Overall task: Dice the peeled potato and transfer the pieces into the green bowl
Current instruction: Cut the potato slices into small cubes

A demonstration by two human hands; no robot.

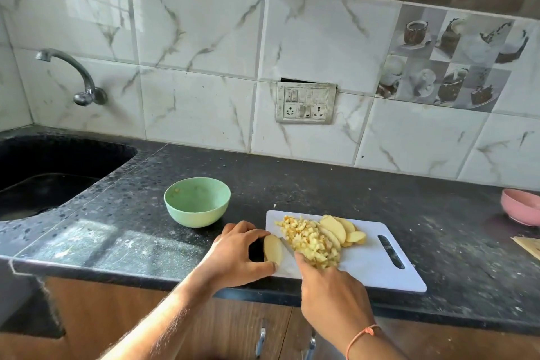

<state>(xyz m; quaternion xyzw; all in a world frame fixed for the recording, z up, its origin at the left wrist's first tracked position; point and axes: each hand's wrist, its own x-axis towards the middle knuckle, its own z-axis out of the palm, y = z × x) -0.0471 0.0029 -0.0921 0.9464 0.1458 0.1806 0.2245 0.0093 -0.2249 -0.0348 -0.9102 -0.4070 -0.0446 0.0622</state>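
Left hand (236, 254) grips potato slice (273, 249); green bowl (197, 202) unfilled.

one green bowl (197, 202), one pink bowl (521, 207), one white cutting board (377, 266), one heap of diced potato (309, 240), about four potato slices (342, 229), two hands.

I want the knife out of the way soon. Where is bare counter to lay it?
Bare black counter runs between white cutting board and tiled wall, also between green bowl and sink. Crowded: board's left half, under potato dice and both hands.
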